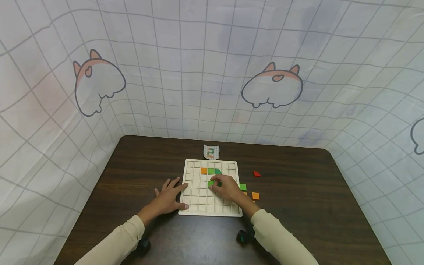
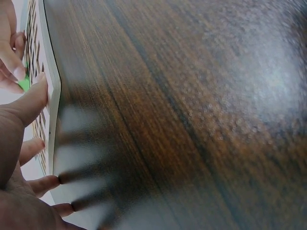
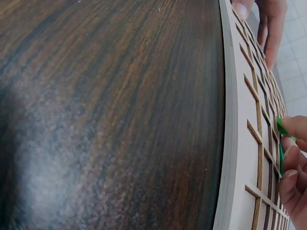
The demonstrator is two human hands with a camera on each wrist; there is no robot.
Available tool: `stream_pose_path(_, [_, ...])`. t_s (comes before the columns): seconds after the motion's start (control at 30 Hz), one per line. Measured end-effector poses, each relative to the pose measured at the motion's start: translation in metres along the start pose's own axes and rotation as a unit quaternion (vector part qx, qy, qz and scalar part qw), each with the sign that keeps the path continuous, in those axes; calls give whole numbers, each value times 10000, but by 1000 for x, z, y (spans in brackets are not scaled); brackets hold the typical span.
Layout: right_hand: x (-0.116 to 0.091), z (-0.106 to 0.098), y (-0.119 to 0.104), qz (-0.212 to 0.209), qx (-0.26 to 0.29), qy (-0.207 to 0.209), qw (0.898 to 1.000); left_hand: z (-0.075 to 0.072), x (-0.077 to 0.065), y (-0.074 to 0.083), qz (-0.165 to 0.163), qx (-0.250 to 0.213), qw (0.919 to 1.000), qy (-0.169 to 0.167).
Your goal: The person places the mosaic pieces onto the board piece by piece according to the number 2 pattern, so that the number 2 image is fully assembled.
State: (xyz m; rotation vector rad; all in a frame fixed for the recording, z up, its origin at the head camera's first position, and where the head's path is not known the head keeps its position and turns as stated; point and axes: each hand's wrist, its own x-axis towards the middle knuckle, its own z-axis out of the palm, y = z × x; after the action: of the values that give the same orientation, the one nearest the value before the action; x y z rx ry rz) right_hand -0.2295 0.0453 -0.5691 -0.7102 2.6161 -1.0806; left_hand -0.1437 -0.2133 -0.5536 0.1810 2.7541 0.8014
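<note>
A pale square grid board (image 1: 195, 210) lies on the dark wooden table. My left hand (image 1: 166, 199) rests with spread fingers along its left edge, thumb and index fingertip on the rim. Over the board's middle my right hand (image 1: 226, 187) pinches a light green square tile (image 3: 282, 126) between thumb and index finger. A darker green piece (image 3: 281, 157) shows under those fingers, partly hidden. In an upper row sit an orange square tile (image 1: 203, 170), a light green square tile (image 1: 211, 171) and a dark green rounded-corner tile (image 1: 218, 171), side by side.
A small printed pattern card (image 1: 211, 152) lies behind the board. To the right are a red rounded-corner tile (image 1: 256, 173), a green tile (image 1: 243, 187) and an orange tile (image 1: 255, 195); my right forearm partly covers another orange one. White grid-patterned curtains (image 1: 212, 92) enclose the table.
</note>
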Motion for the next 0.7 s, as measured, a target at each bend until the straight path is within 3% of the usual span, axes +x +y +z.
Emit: stream_pose_path(0.7, [0, -3, -2, -77, -429, 67, 9990, -1, 0, 0, -21, 9, 10000, -20])
